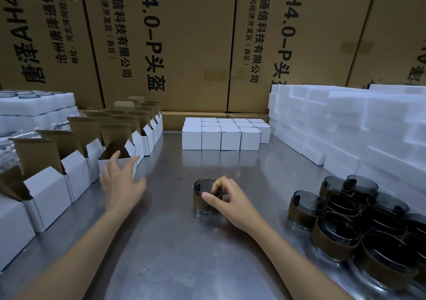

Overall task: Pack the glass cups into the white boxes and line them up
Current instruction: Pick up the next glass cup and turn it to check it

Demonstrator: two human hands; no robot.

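The right hand [232, 204] pinches the rim of one cup [205, 197] at mid-counter [175, 242], thumb outside and a fingertip inside; the left hand [122, 182], fingers spread and holding nothing, reaches toward the open boxes [115, 159] at 10 o'clock. Glass is stiff, smooth and breakable, so the banded waist looks a safer hold than the rim; roughly nine or ten more cups [359, 221] cluster at 4 o'clock, and at least a dozen closed boxes [221, 138] stand at 12 o'clock.

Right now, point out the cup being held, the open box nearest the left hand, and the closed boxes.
held cup [202, 201], head view, brown sleeve.
open box [115, 167], head view, white front wall.
closed boxes [211, 140], head view, front face.
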